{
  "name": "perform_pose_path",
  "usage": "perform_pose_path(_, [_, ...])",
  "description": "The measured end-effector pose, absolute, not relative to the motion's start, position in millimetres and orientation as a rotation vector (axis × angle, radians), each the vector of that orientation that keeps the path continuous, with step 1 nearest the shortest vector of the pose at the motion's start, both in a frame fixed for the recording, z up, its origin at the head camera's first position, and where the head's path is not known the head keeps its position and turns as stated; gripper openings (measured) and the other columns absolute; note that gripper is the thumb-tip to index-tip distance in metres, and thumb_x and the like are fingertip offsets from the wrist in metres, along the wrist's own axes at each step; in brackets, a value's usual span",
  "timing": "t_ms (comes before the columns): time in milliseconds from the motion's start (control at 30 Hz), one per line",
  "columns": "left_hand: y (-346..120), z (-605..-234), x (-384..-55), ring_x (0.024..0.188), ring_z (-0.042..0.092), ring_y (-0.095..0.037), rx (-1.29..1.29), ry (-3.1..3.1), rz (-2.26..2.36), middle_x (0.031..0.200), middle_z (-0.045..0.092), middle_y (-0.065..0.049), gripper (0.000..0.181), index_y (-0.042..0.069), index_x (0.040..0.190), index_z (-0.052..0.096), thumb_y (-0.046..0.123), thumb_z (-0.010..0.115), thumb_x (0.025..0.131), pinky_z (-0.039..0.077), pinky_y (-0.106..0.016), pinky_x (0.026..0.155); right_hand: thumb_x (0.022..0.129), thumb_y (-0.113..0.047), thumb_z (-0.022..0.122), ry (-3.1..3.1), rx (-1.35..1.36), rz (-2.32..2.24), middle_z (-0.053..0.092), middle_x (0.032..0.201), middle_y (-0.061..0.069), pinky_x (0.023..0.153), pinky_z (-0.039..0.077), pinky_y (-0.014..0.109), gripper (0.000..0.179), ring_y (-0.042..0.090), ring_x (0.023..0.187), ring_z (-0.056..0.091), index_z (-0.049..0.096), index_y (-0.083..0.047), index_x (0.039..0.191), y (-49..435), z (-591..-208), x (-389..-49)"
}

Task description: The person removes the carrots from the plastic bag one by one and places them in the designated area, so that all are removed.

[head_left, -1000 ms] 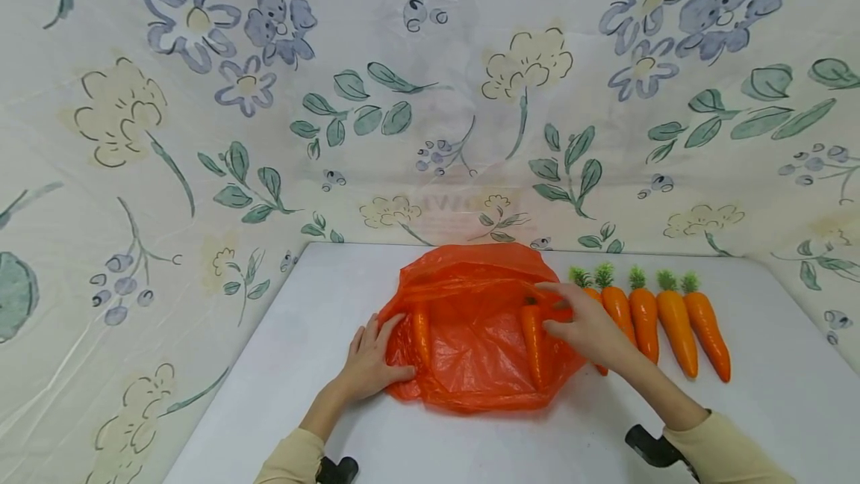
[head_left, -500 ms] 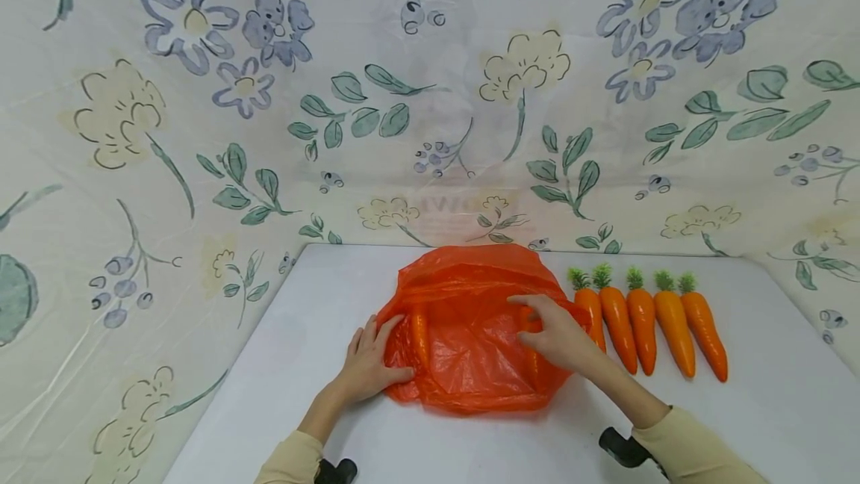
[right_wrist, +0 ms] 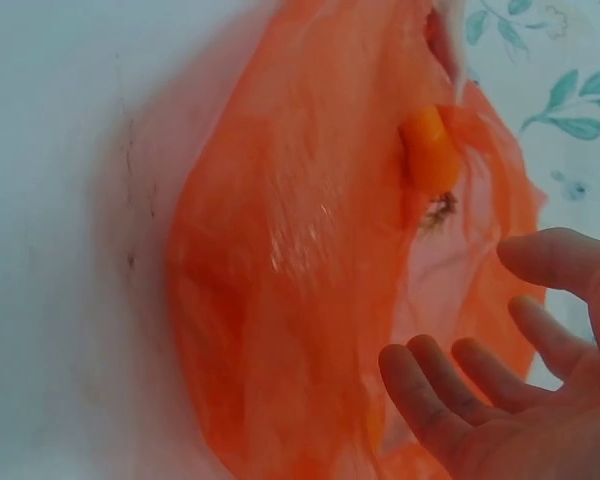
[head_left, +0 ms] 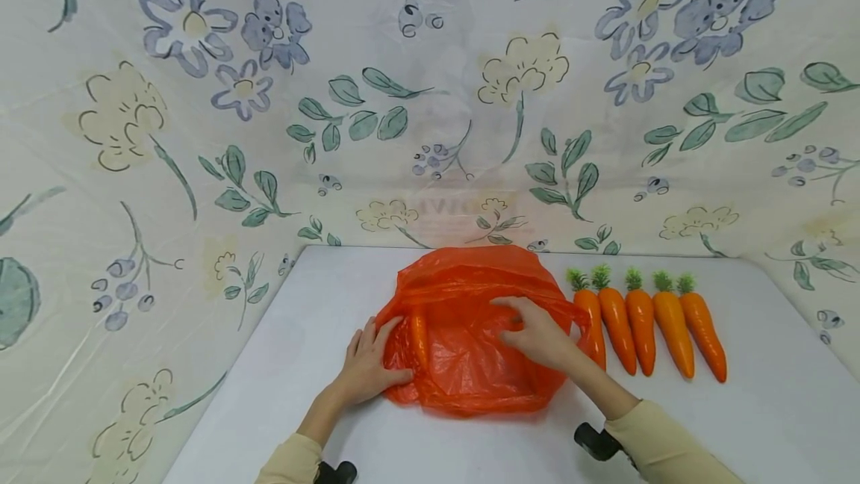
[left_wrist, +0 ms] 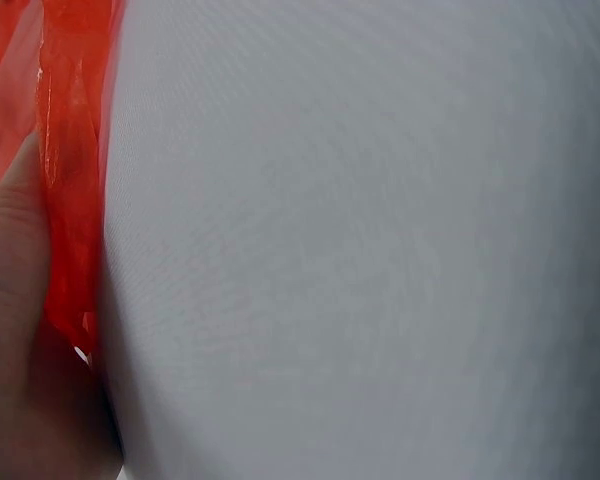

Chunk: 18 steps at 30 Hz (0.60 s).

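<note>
An orange-red plastic bag lies on the white table with a carrot inside near its left side. That carrot's top end pokes out at the bag's mouth in the right wrist view. My left hand rests on the bag's left edge, thumb and fingers spread apart; the left wrist view shows the thumb against the film. Over the bag's right part hovers my right hand, fingers loosely bent and holding nothing. It hides the spot where a second carrot lay.
Several carrots with green tops lie in a row on the right of the table. The bag's right edge overlaps the nearest one. Behind the table hangs a flowered cloth.
My right hand has moved left from the bag's right edge to above its right half, covering the second carrot. The left hand stays at the bag's left edge.
</note>
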<state>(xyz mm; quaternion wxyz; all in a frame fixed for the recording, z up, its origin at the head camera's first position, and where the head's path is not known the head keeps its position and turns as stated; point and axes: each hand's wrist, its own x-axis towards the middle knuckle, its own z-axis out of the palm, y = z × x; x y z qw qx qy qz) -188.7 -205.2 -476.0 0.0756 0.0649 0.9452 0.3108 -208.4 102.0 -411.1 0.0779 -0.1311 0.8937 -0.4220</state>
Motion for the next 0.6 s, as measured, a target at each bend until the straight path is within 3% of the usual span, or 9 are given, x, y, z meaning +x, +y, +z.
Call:
perform_pose_path(267, [-205, -475, -188, 0.145, 0.003, -0.049, 0.194, 2.833, 0.94, 0.161, 0.011, -0.022, 0.094, 0.023, 0.154, 0.027, 0.043, 0.079, 0.077, 0.012, -0.073, 0.112, 0.089, -0.005, 0.069, 2.629, -0.379, -1.273, 0.058, 0.126, 0.011, 0.081, 0.057, 0.038, 0.045, 0.022, 0.097, 0.056, 0.06, -0.013, 0.132, 85, -424, -210])
perform_pose_path(600, [-204, -474, -188, 0.145, 0.003, -0.049, 0.201, 2.828, 0.94, 0.16, 0.011, -0.023, 0.094, 0.022, 0.154, 0.028, 0.043, 0.079, 0.077, 0.011, -0.072, 0.113, 0.088, -0.004, 0.07, 2.582, -0.331, -1.278, 0.055, 0.133, 0.014, 0.083, 0.057, 0.043, 0.052, 0.024, 0.094, 0.056, 0.054, -0.011, 0.137, 67, -432, -211])
